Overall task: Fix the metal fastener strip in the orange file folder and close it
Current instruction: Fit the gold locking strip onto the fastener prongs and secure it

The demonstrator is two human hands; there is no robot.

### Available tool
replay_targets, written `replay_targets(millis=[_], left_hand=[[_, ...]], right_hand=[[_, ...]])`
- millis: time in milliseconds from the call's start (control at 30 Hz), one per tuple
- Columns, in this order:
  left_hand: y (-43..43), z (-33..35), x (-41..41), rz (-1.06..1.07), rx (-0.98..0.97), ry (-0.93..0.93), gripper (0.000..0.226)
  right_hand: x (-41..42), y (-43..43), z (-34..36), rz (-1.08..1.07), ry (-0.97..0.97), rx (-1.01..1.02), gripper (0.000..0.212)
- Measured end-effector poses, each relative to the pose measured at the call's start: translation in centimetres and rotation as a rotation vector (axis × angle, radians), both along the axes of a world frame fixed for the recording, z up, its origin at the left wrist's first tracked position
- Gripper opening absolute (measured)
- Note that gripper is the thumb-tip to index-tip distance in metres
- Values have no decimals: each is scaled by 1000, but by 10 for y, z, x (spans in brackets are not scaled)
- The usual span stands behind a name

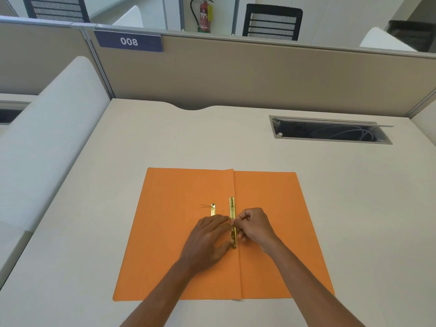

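Observation:
The orange file folder (pixel 169 244) lies open and flat on the desk, its spine fold running away from me down the middle. A gold metal fastener strip (pixel 232 208) lies along that fold. My right hand (pixel 253 226) pinches the strip near its middle with curled fingers. My left hand (pixel 207 241) rests flat on the left leaf, fingertips pressing against the strip's near half. A second, shorter gold metal piece (pixel 213 208) lies on the left leaf, its near end hidden under my left hand.
The cream desk (pixel 342 208) extends on all sides of the folder. An open cable tray slot (pixel 330 131) sits at the back right. A beige partition (pixel 236 74) with a "008" label closes the far edge, and a white curved divider (pixel 54 138) stands at left.

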State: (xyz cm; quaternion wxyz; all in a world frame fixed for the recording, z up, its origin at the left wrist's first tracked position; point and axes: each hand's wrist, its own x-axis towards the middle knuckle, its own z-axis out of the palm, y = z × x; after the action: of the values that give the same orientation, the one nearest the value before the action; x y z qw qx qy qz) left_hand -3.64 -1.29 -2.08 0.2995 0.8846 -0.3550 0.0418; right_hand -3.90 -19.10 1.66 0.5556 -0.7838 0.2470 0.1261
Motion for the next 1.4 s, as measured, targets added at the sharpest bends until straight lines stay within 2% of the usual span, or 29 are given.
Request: replay_targets(millis=[200, 500, 700, 967, 1167, 1267, 1400], left_hand=[[0, -3, 2, -67, 56, -7, 53], [-1, -4, 3, -87, 33, -52, 37], [-3, -5, 1, -77, 93, -101, 47], [-1, -3, 5, -105, 133, -87, 42], [-2, -4, 5, -91, 137, -17, 59], [-1, -3, 7, -101, 135, 9, 62], [0, -1, 9, -112, 122, 8, 58]], right_hand=[[2, 0, 2, 5, 5, -99, 21], [1, 4, 3, 28, -67, -185, 16], [-2, 5, -4, 61, -149, -311, 17], [3, 3, 1, 193, -192, -469, 16], [-4, 7, 0, 239, -270, -569, 16], [-3, 3, 5, 275, -254, -547, 17], [-4, -6, 20, 352, -74, -408, 27]])
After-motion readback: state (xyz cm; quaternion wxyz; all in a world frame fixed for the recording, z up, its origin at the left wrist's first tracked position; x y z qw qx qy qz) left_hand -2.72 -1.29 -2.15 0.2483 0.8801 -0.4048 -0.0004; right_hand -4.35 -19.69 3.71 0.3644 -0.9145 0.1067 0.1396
